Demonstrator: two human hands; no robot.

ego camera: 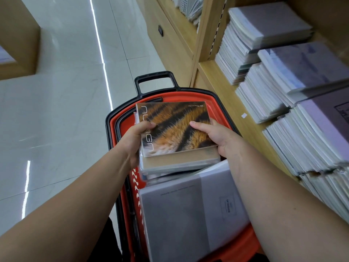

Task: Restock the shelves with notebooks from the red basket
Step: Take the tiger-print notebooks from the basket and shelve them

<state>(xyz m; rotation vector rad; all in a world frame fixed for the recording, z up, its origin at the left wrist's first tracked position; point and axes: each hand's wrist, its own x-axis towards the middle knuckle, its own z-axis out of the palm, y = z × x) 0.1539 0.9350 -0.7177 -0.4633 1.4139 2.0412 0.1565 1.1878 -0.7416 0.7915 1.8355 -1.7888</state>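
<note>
The left hand (135, 143) and right hand (221, 139) grip opposite edges of a small stack of notebooks (179, 162) topped by a tiger-fur notebook (175, 127), thumbs on its cover. They hold it over the red basket (188, 98), above a grey notebook (188, 214).

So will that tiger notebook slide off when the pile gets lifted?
Maybe. The glossy orange-and-black tiger-striped notebook looks slick, so it could slide on the pile of notebooks beneath. The left hand and right hand each put a thumb on it, probably steadying it. It lies flat, so likely stiff.
</note>
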